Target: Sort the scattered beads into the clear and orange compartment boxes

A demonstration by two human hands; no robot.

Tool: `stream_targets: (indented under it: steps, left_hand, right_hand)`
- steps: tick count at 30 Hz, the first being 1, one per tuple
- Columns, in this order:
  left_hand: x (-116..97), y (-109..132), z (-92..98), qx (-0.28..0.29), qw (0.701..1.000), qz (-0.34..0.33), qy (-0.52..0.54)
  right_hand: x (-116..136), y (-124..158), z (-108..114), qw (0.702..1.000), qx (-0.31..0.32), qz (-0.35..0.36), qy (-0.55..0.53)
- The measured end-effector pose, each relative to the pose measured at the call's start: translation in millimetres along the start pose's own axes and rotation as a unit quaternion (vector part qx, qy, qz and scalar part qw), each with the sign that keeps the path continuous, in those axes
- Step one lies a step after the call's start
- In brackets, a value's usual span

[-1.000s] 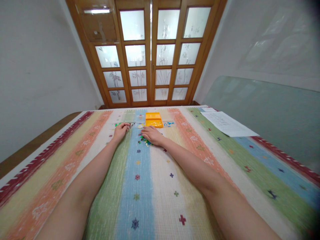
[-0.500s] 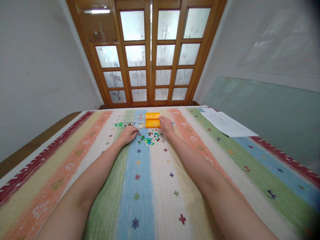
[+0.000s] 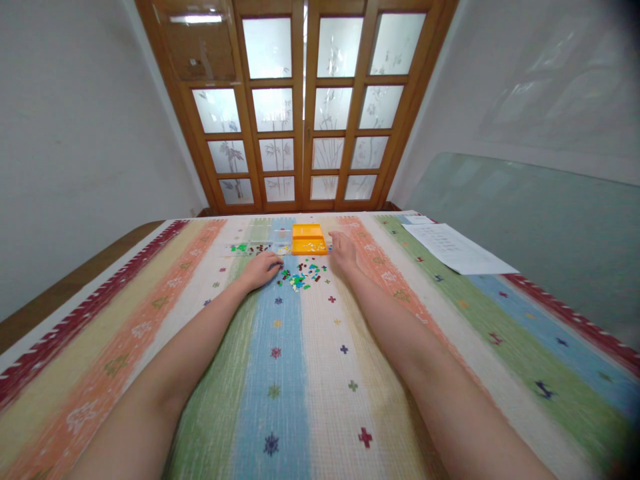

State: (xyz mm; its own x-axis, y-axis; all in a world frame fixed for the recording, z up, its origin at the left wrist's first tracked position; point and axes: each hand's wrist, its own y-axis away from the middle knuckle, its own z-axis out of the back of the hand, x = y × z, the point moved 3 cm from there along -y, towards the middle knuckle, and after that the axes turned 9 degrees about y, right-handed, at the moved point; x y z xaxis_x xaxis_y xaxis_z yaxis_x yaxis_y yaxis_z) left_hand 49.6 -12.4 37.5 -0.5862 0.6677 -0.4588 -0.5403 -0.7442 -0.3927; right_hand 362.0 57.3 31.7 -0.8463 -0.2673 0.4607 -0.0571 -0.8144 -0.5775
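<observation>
A pile of small green, blue, brown and cream pieces (image 3: 299,280) lies loose on the tablecloth. My left hand (image 3: 262,270) rests at the left edge of this pile, its fingers curled together at the tips. Behind the pile stands an open orange box (image 3: 309,247), its lid raised at the back and white pieces inside. Just right of that box, my right hand (image 3: 343,251) is held with fingers bent and fingertips together. Whatever either hand may hold is too small to make out. Green pieces (image 3: 239,248) and brown pieces (image 3: 262,249) sit in a clear container left of the box.
A striped tablecloth (image 3: 273,413) covers the table. Printed paper sheets (image 3: 453,250) lie at the far right side. Beyond the table are wooden doors (image 3: 303,147) with frosted panes, and a pale green panel (image 3: 530,213) stands along the right wall.
My right hand has moved right, off the orange box, uncovering its right side and the white pieces. My left hand has shifted slightly right along the pile's edge.
</observation>
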Motion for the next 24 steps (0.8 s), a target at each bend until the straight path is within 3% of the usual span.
stream_targets:
  steps: [15,24]
  left_hand:
    - [-5.6,0.4,-1.6,0.016,1.0,0.0,0.015]
    - [-4.4,-0.6,-3.8,0.027,0.999,-0.013,0.025]
  right_hand:
    - [3.2,3.1,2.0,1.0,0.008,0.002,0.006]
    - [9.3,4.9,-4.2,0.998,0.033,0.038,0.041]
